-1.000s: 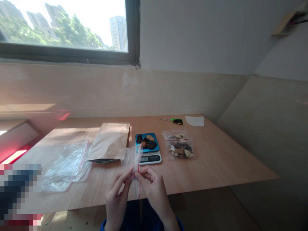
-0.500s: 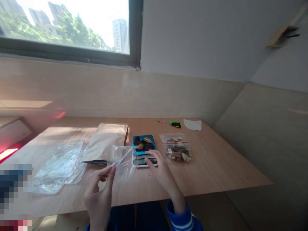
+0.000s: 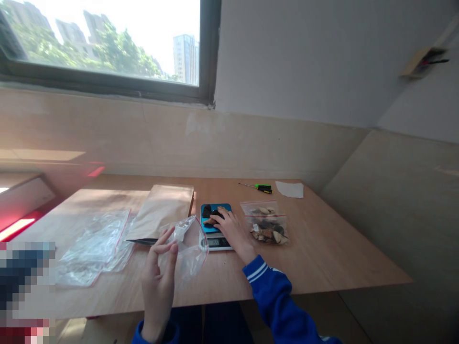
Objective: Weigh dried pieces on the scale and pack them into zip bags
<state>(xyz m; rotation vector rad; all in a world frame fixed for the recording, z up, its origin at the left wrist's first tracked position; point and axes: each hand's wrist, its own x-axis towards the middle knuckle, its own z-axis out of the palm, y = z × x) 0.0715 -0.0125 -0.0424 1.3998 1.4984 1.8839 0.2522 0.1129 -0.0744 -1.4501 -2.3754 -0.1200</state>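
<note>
My left hand [image 3: 158, 274] pinches a clear zip bag [image 3: 190, 260] with a red seal line, holding it up beside the scale. Its mouth faces right, and no contents show in it. My right hand [image 3: 234, 234] is over the blue platform of a small digital scale [image 3: 217, 248], fingers curled down onto dark and tan dried slices [image 3: 207, 211]. The fingers cover some of those slices, so how many they grip is hidden. Right of the scale lie clear zip bags of dried slices [image 3: 268, 231], one with a small white label.
Flat clear bags [image 3: 89, 251] are piled at the left. A brown paper bag [image 3: 163, 205] lies behind my left hand, its dark opening toward me. Farther back are a green-and-black screwdriver [image 3: 263, 188] and a white paper piece [image 3: 289, 189]. The table's front edge runs close to me.
My right hand has moved forward from the scale's display onto the dried slices. My left hand has tilted the clear bag and shifted slightly right. The view has shifted a little.
</note>
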